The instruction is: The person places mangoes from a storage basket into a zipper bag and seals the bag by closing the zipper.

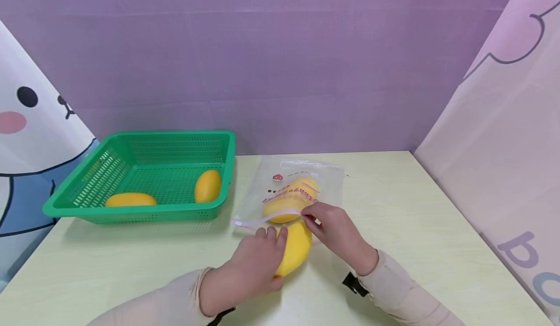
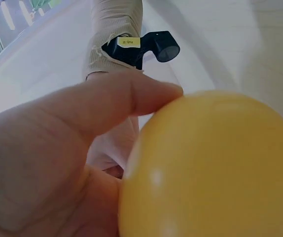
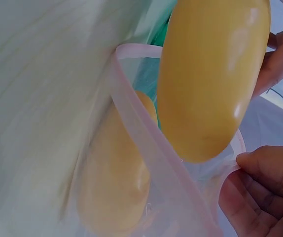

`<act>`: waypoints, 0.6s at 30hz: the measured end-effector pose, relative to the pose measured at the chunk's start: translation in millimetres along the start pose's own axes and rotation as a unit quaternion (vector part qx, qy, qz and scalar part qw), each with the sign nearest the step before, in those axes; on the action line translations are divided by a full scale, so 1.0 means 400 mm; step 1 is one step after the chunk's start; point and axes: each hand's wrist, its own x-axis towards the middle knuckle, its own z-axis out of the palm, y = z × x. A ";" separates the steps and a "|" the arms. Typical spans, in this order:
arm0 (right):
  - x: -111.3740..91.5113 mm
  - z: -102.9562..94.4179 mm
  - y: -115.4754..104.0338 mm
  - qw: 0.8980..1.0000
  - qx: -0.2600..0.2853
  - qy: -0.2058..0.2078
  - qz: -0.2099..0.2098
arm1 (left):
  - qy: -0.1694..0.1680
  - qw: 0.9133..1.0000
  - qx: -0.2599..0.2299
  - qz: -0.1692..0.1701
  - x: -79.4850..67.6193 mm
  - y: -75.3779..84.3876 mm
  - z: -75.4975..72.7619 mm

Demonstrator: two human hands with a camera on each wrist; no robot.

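My left hand grips a yellow mango at the mouth of a clear zip bag with red print. In the left wrist view the thumb lies along the side of this mango. My right hand pinches the bag's edge; the right wrist view shows the rim held apart, with the tip of the gripped mango at the opening. Another mango lies inside the bag, which rests flat on the table.
A green plastic basket stands at the left of the pale table. Inside it are two mangoes, one at the front and one by the right wall. A purple backdrop rises behind the table.
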 end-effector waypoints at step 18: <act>-0.001 0.002 -0.001 1.000 -0.002 0.000 -0.002 | -0.004 1.000 0.010 -0.016 0.039 0.026 0.022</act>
